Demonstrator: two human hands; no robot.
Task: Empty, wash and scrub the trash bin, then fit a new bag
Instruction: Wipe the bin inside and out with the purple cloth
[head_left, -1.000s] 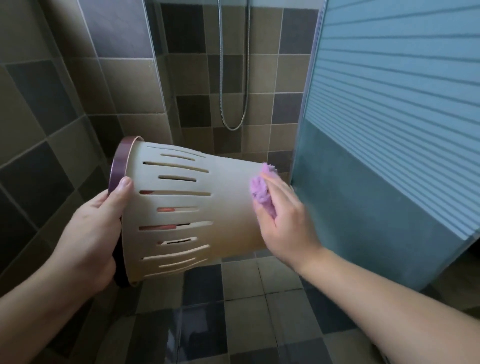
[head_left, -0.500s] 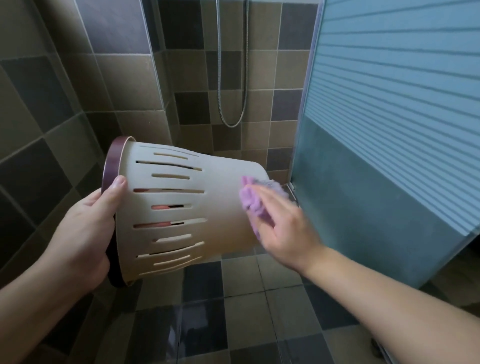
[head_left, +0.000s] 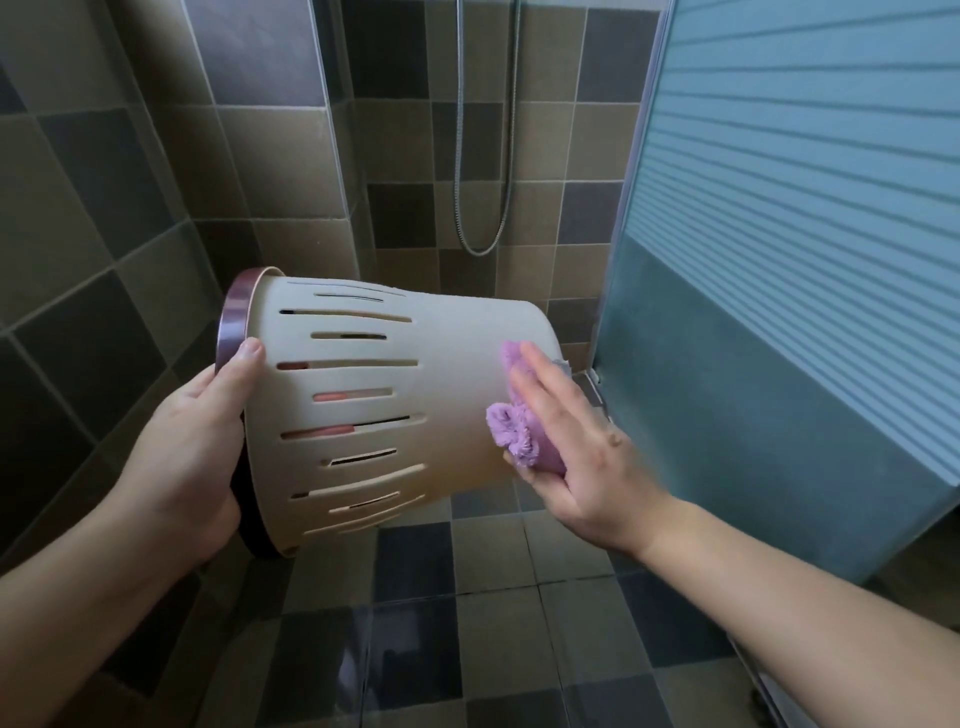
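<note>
A beige trash bin (head_left: 447, 364) with slotted sides and a dark purple rim (head_left: 235, 319) is held on its side in the air, its mouth facing left and its base to the right. My left hand (head_left: 192, 447) grips the rim, thumb on the outer wall and fingers hidden inside. With straight fingers, my right hand (head_left: 582, 447) presses a purple fluffy cloth (head_left: 511, 434) against the bin's wall near its base. The inside of the bin is hidden.
Tiled walls close in on the left and behind. A metal shower hose (head_left: 483, 228) hangs on the back wall. A frosted blue glass partition (head_left: 779, 270) stands close on the right. Wet checkered floor tiles (head_left: 415, 623) lie below.
My right hand has slid the cloth down and round the bin's base end, and its fingers have flattened out. The bin has tipped slightly. My left hand keeps its grip.
</note>
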